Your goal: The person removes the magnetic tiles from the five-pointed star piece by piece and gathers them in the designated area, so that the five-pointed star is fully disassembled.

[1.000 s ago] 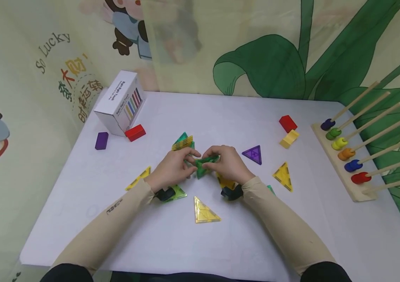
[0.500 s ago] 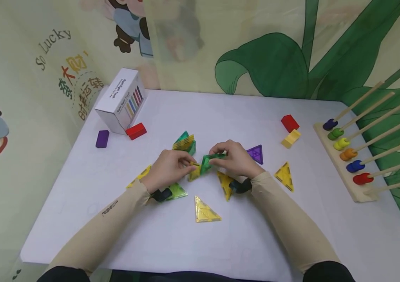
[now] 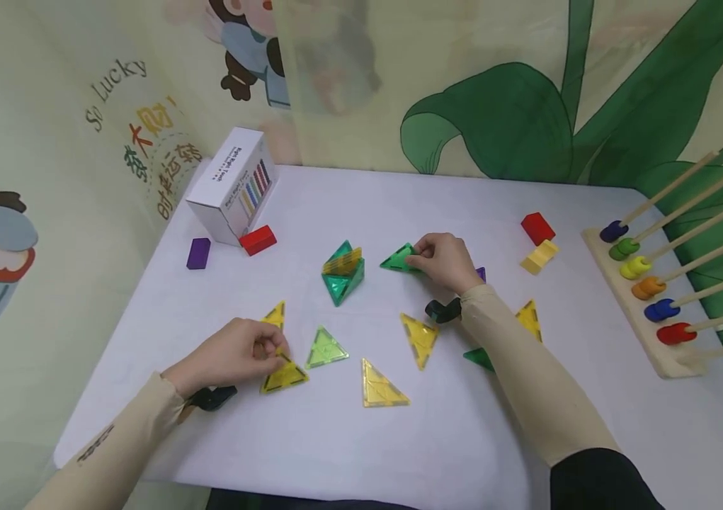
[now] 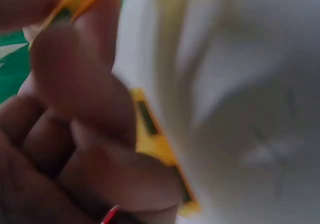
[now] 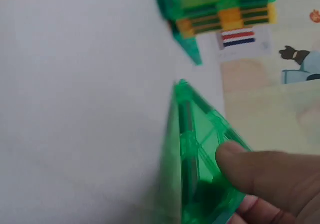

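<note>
My left hand [image 3: 234,354] pinches a yellow triangular magnetic tile [image 3: 286,378] low over the table at left. Another yellow triangular tile [image 3: 276,314] lies just behind those fingers, partly hidden. At mid-table my right hand [image 3: 447,261] grips a green triangular tile [image 5: 202,156] between thumb and fingers, tilted above the white surface. Left of it stands a small built shape of green tiles [image 3: 342,283] with a yellow tile [image 3: 342,263] in its top. Nearer lie a light green tile [image 3: 326,350], a yellow tile [image 3: 420,338] and a clear yellow tile [image 3: 380,387].
A white box [image 3: 230,185] stands at back left by a red block [image 3: 258,241] and a purple block [image 3: 198,253]. At right are another red block [image 3: 537,228], a yellow block [image 3: 539,256] and a wooden bead rack [image 3: 644,304]. The right sleeve partly covers more tiles.
The hands have come apart from the centre. My left hand has moved left and nearer with a yellow tile; my right has carried the green tile right and farther away.
</note>
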Action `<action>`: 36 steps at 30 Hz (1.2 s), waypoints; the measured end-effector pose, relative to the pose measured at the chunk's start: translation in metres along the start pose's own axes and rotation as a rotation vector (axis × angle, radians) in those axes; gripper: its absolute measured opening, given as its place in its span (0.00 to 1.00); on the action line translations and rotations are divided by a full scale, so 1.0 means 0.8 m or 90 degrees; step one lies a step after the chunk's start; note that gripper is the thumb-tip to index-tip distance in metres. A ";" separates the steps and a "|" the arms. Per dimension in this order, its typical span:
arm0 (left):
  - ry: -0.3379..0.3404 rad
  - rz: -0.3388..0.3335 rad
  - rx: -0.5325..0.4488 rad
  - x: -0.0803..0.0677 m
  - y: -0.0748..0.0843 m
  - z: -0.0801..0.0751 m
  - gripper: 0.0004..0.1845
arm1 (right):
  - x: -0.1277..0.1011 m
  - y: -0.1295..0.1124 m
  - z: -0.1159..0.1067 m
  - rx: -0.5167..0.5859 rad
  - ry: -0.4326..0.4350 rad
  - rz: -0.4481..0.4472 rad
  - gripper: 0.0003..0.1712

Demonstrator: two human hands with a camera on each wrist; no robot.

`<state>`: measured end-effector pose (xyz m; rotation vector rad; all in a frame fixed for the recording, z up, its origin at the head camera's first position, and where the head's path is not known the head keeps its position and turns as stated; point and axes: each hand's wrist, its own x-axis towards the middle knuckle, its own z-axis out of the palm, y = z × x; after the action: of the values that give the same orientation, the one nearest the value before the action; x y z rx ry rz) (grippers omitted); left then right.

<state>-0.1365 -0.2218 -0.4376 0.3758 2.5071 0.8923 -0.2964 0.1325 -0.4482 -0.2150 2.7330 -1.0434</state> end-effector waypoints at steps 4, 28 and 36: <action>-0.039 0.005 0.032 -0.026 -0.013 0.006 0.03 | 0.009 0.001 0.004 -0.068 0.047 0.044 0.17; 0.092 0.059 0.152 0.166 0.042 -0.038 0.23 | -0.055 -0.064 0.071 -0.069 -0.075 0.004 0.39; 0.121 0.030 0.137 0.157 0.050 -0.018 0.19 | -0.047 -0.075 0.085 -0.111 -0.045 -0.030 0.26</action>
<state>-0.2474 -0.1498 -0.4420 0.4392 2.7916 0.7062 -0.2394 0.0528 -0.4522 -0.3389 2.7674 -0.7918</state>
